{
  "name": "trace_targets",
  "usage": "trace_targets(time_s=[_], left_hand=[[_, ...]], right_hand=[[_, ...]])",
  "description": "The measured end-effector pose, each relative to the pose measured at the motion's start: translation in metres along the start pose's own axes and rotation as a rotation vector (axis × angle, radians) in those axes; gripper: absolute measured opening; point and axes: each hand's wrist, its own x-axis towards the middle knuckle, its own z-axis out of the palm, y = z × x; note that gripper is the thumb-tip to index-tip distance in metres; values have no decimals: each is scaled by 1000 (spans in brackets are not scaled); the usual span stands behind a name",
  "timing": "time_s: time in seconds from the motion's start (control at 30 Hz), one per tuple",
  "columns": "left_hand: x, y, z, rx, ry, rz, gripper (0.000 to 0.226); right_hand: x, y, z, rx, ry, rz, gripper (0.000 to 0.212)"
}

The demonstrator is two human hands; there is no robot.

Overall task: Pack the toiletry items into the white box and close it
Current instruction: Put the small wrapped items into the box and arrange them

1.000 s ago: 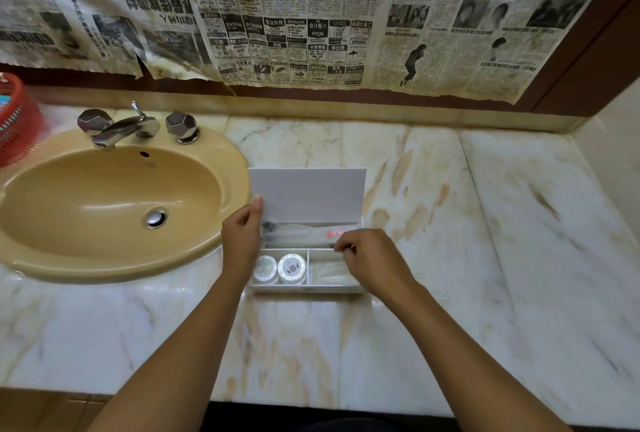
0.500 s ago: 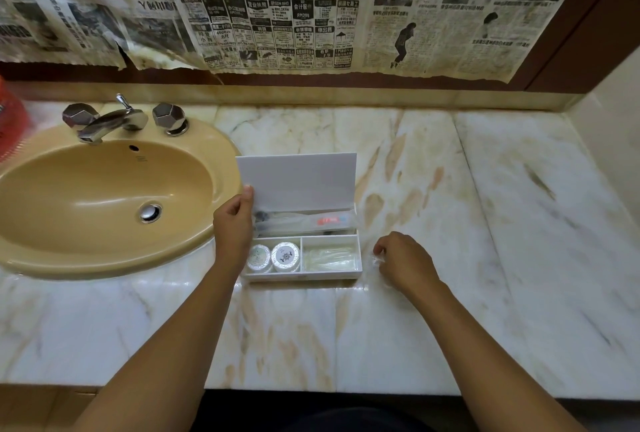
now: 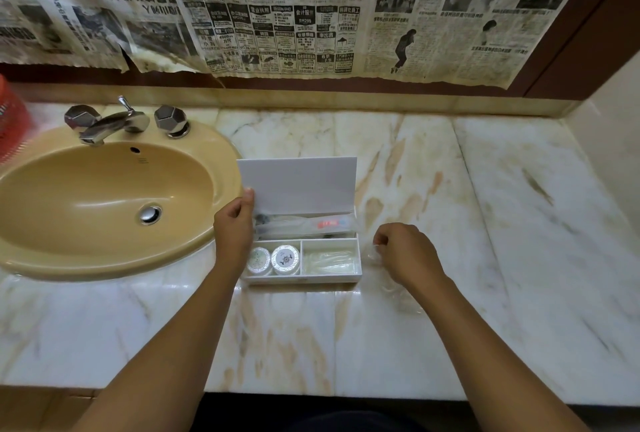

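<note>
The white box [image 3: 301, 280] stands open on the marble counter, its lid [image 3: 299, 185] upright at the back. A wrapped toothbrush kit [image 3: 304, 225] lies across the rear compartment. Two round white jars [image 3: 273, 260] fill the front left compartment, and a clear packet [image 3: 330, 260] lies in the front right one. My left hand [image 3: 233, 230] holds the box's left side, thumb on the lid's edge. My right hand [image 3: 403, 255] rests on the counter just right of the box, fingers closed on a clear plastic wrapper [image 3: 394, 288] that trails under the wrist.
A yellow sink [image 3: 104, 196] with a chrome tap [image 3: 110, 123] lies left of the box. A red basket [image 3: 12, 123] sits at the far left edge. Newspaper [image 3: 311, 9] covers the wall behind. Bare marble counter [image 3: 519, 223] stretches to the right.
My right hand left the box's rear compartment and moved right onto the counter, closing on the clear wrapper. My left hand stayed at the box's left side.
</note>
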Motion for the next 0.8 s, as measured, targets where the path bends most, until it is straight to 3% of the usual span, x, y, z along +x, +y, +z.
trace_targets(time_s=[0.3, 0.5, 0.8], left_hand=[[1, -1, -2, -24, -12, -21, 56], [-2, 3, -1, -17, -10, 3, 48], [1, -2, -3, -19, -23, -14, 59]], right_hand=[[-9, -52, -17, 47, 191, -244, 16], [-13, -74, 20, -70, 60, -274, 22], [-8, -76, 48, -82, -32, -258, 21]])
